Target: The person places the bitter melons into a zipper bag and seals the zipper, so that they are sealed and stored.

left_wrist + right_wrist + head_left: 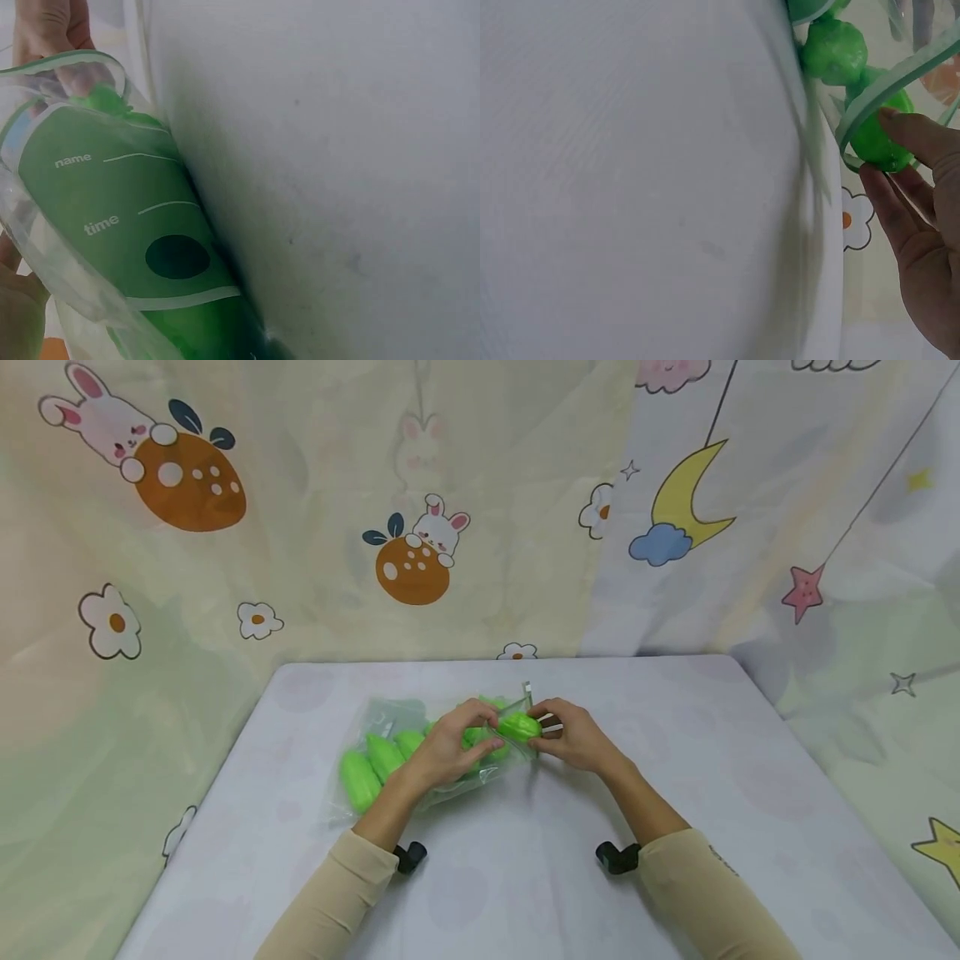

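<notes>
A clear zip bag (pixel 397 714) lies on the table, with several bright green, elongated pieces (pixel 361 781) inside that look like toy vegetables. My left hand (pixel 448 750) grips the bag near its mouth, thumb and fingers curled at the rim. At the open mouth, my right hand (pixel 577 737) pinches a lumpy green toy vegetable (pixel 519 727) between thumb and fingers. In the right wrist view that green piece (pixel 881 142) sits within the bag's rim (pixel 900 75). A green label (pixel 112 195) printed "name" and "time" shows in the left wrist view.
The white-covered table (pixel 465 893) ends at a back edge against a patterned cloth (pixel 510 568) that hangs behind and at both sides. Dark wrist-worn devices (pixel 619 857) sit beside the sleeves.
</notes>
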`<state>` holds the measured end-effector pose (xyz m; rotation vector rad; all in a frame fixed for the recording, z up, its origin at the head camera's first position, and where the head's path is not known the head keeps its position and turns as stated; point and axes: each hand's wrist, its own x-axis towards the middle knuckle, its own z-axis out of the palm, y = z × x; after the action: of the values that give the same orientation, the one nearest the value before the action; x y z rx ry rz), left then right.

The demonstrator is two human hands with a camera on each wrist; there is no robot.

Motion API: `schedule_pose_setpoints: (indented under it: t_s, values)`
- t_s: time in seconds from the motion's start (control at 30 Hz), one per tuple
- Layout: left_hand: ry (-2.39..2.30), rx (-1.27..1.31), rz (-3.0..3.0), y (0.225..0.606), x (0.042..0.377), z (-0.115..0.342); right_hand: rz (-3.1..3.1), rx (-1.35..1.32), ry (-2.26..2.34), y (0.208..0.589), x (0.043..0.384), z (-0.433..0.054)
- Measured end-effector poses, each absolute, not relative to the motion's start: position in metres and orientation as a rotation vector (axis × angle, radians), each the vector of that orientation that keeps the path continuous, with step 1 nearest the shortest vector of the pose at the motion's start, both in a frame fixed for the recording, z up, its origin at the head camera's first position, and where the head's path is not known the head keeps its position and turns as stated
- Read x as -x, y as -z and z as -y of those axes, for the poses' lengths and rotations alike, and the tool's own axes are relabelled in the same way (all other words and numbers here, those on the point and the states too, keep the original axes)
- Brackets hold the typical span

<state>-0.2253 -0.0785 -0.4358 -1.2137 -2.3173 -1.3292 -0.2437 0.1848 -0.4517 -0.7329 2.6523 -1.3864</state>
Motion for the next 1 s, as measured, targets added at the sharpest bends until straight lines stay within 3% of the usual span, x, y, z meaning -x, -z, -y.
schedule_pose_setpoints:
  t_s: [0.7,1.0]
  values:
    - [1.311,1.207,2.327,0.448,0.222,0.079,-2.71,0.709,1.271,0.465,0.242,-0.183]
    - [1.327,1.184,2.379,0.446,0.223,0.078,-2.848,0.718,1.144,0.445,0.224,-0.198]
